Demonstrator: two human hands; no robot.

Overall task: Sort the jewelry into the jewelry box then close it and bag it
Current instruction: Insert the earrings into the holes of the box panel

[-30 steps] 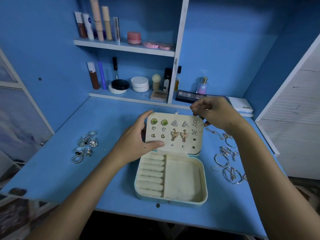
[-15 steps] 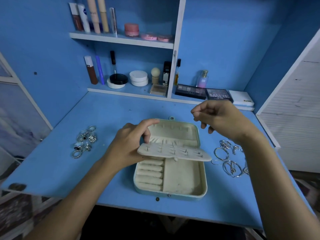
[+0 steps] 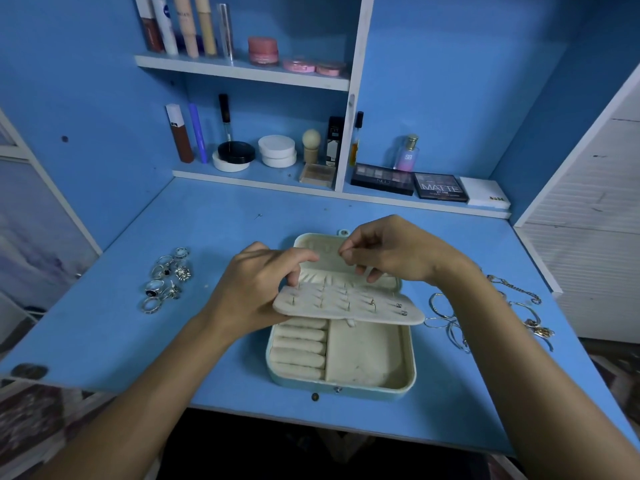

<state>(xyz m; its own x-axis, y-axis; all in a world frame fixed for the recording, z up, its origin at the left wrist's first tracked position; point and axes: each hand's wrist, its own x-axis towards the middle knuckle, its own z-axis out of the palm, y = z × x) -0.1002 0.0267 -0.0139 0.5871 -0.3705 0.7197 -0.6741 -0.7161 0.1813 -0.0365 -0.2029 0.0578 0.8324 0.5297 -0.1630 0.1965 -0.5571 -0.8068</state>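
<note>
We find one jewelry box (image 3: 341, 362), rounded-rectangular and cream velvet-lined, open at the centre of the blue surface (image 3: 138, 334). Its base holds five padded ring rolls (image 3: 299, 351) beside one flat compartment. The left hand (image 3: 256, 289) grips the padded earring panel (image 3: 349, 306), folded forward over the base, posts upward. The right hand (image 3: 391, 251) hovers above the lid, fingertips pinched; contents indiscernible. Silver rings (image 3: 166, 278) cluster left; bangles and chains (image 3: 485, 317) lie right.

The cream jewelry box (image 3: 341, 362) lay open, its earring panel (image 3: 348, 304) folded flat above the tray; silver rings (image 3: 166, 278) clustered left of it, bracelets (image 3: 450, 323) right.
</note>
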